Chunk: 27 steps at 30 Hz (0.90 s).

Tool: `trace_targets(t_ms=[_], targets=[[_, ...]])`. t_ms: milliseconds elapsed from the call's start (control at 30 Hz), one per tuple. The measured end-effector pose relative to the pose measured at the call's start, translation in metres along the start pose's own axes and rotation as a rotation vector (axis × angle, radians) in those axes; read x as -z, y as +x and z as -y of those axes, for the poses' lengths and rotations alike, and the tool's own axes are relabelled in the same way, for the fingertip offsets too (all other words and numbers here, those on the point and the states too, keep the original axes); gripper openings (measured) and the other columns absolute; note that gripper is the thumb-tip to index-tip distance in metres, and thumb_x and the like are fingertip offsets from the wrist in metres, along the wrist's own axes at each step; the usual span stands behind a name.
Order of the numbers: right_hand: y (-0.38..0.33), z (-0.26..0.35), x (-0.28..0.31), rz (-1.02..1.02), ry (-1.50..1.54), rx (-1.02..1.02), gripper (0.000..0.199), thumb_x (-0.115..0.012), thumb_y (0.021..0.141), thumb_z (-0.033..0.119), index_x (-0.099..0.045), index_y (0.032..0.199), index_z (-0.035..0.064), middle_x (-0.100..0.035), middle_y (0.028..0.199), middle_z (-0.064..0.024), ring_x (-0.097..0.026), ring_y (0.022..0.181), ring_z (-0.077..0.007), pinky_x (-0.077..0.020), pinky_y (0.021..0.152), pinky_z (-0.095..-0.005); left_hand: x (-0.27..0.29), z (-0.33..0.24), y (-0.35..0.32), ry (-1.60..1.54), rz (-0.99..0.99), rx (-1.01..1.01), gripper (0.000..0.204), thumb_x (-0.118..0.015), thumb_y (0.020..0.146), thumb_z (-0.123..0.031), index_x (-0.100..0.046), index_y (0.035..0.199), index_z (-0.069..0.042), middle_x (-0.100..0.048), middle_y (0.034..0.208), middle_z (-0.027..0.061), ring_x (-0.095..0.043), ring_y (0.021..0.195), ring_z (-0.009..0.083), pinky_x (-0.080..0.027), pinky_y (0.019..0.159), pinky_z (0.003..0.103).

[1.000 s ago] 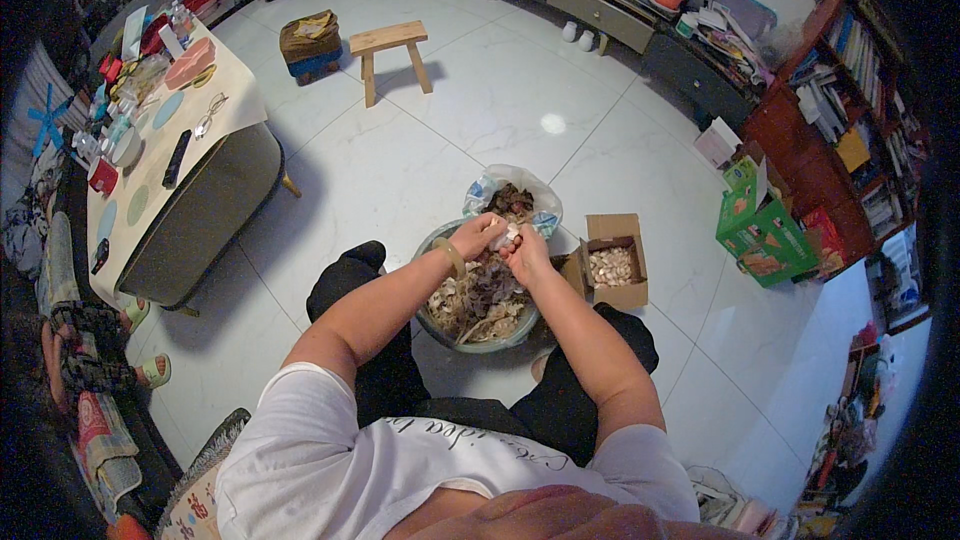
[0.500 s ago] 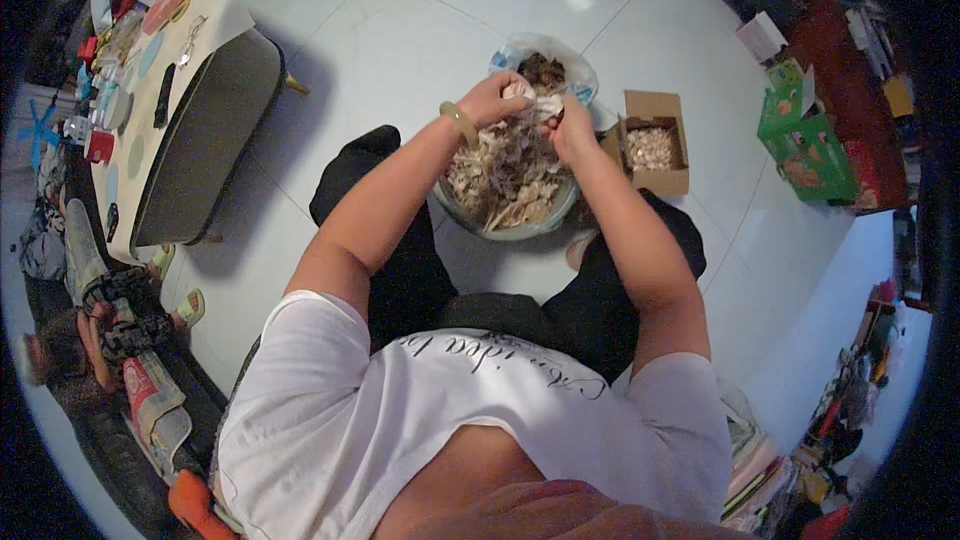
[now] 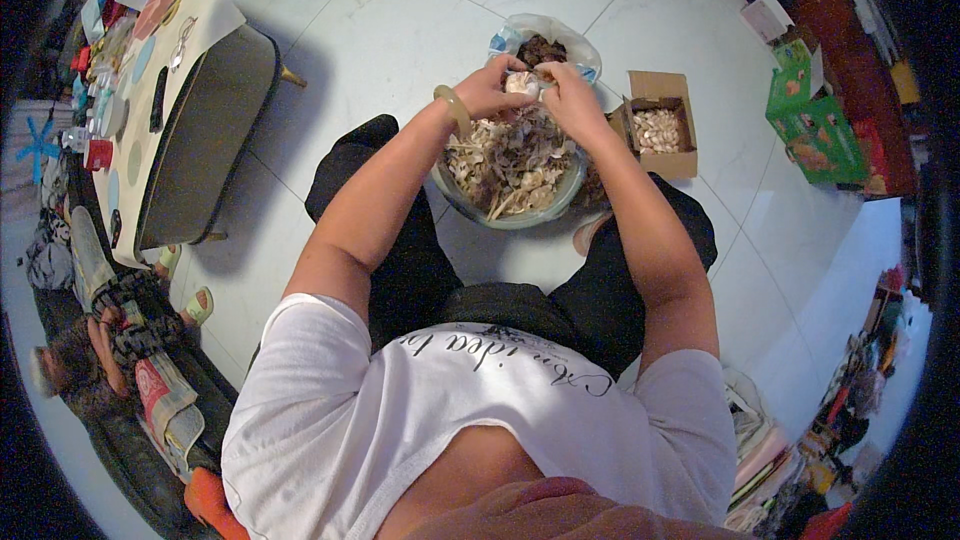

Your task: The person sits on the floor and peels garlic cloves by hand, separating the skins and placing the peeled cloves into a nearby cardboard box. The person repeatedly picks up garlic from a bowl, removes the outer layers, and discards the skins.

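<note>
I sit over a round bowl (image 3: 500,218) on the floor, heaped with pale papery husks. Above its far rim, my left hand (image 3: 490,90) and my right hand (image 3: 570,95) meet, fingers closed together on a small pale bulb (image 3: 520,83), possibly garlic. A bracelet circles my left wrist. Just beyond the hands stands a clear plastic bag (image 3: 540,40) with dark scraps inside. To the right of the bowl is an open cardboard box (image 3: 660,125) holding pale peeled pieces.
A low dark table (image 3: 190,140) with a cluttered cloth stands at the left. A green box (image 3: 815,125) and shelves line the right side. Another person lies on a dark sofa at the lower left. The floor is white tile.
The view has tilted downward and closer, so bowl and hands sit higher in frame. Both hands stay together over the bowl's far rim, working the same small bulb.
</note>
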State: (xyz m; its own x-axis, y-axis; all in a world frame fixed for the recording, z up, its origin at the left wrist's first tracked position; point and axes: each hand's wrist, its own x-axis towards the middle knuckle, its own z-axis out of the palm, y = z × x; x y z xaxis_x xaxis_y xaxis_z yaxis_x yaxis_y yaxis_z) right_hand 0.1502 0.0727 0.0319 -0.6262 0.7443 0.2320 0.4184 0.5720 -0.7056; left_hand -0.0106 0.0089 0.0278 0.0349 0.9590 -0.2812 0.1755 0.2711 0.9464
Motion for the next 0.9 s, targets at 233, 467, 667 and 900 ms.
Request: trace_targets(t_ms=[233, 467, 667, 900], targets=[[-0.002, 0.019, 0.004, 0.051, 0.059, 0.286, 0.021, -0.055, 0.067, 0.007, -0.056, 0.088, 0.0035, -0.052, 0.085, -0.0138, -0.050, 0.083, -0.0279, -0.0404, 0.074, -0.0353, 0.004, 0.001, -0.001, 0.465, -0.044, -0.132, 0.050, -0.066, 0.062, -0.031, -0.045, 0.100, -0.006, -0.055, 0.089, 0.0140, -0.055, 0.078, 0.0240, -0.044, 0.068, 0.034], [0.000, 0.018, 0.005, 0.036, 0.050, 0.246, 0.011, -0.056, 0.068, 0.008, -0.054, 0.076, 0.0018, -0.050, 0.076, -0.0140, -0.049, 0.074, -0.0309, -0.0401, 0.065, -0.0377, 0.000, 0.003, 0.005, 0.583, -0.198, -0.097, 0.056, -0.070, 0.058, -0.040, -0.045, 0.094, -0.005, -0.057, 0.081, 0.0147, -0.056, 0.073, 0.0253, -0.044, 0.064, 0.034], [-0.003, 0.016, -0.002, 0.011, 0.074, 0.225, 0.010, -0.056, 0.067, 0.008, -0.052, 0.072, 0.0017, -0.051, 0.071, -0.0129, -0.050, 0.072, -0.0300, -0.0405, 0.063, -0.0364, -0.001, -0.004, -0.007, 0.630, -0.234, -0.155, 0.050, -0.067, 0.062, -0.037, -0.048, 0.093, -0.004, -0.058, 0.078, 0.0163, -0.057, 0.073, 0.0281, -0.044, 0.064, 0.035], [-0.005, 0.012, -0.009, -0.012, 0.207, 0.047, 0.012, -0.057, 0.067, 0.010, -0.052, 0.072, 0.0006, -0.054, 0.072, -0.0125, -0.053, 0.070, -0.0256, -0.0419, 0.062, -0.0329, -0.013, -0.006, -0.011, 0.638, -0.325, -0.218, 0.049, -0.064, 0.065, -0.029, -0.042, 0.099, -0.002, -0.056, 0.078, 0.0195, -0.055, 0.074, 0.0335, -0.043, 0.062, 0.039]])
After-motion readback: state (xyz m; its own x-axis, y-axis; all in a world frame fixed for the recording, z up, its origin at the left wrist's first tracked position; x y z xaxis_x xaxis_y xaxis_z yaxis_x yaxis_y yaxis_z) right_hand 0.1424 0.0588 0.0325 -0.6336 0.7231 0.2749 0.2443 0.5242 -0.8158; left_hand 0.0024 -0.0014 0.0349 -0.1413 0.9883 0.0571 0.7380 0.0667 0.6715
